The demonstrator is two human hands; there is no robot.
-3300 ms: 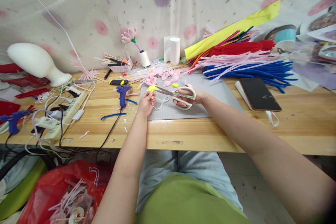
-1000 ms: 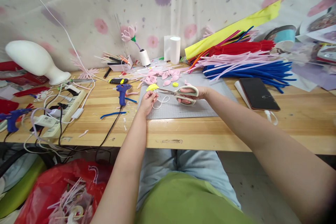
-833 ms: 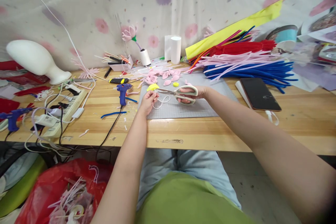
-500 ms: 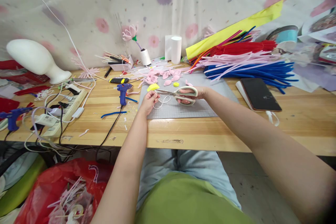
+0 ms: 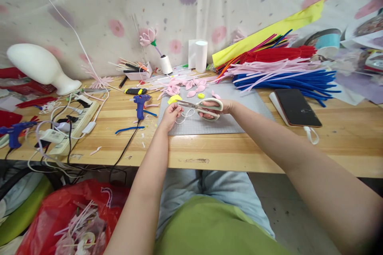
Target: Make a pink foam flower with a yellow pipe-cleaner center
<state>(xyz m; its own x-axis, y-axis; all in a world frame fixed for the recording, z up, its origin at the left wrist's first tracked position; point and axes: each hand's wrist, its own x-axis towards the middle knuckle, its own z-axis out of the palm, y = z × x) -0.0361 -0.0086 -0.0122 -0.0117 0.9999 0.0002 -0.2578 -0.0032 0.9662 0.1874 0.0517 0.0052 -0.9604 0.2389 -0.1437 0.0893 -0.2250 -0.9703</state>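
My right hand grips a pair of scissors with pale handles, fingers through the loops. The blades point left, their tips right by my left hand. Pinched in that left hand is a thin white cord, which loops out over the grey cutting mat. A yellow piece shows just beyond the left fingers; whether they touch it I cannot tell. A small yellow roll and several pink petal shapes lie behind the scissors.
To the left are a blue glue gun, a yellow-black cutter and a power strip with tangled cables. Bundles of pipe cleaners and a phone are on the right. A pink flower stands at the back.
The scissors and my right hand have shifted slightly left, bringing the blade tips a little closer over my left fingers. The left hand still pinches the cord.
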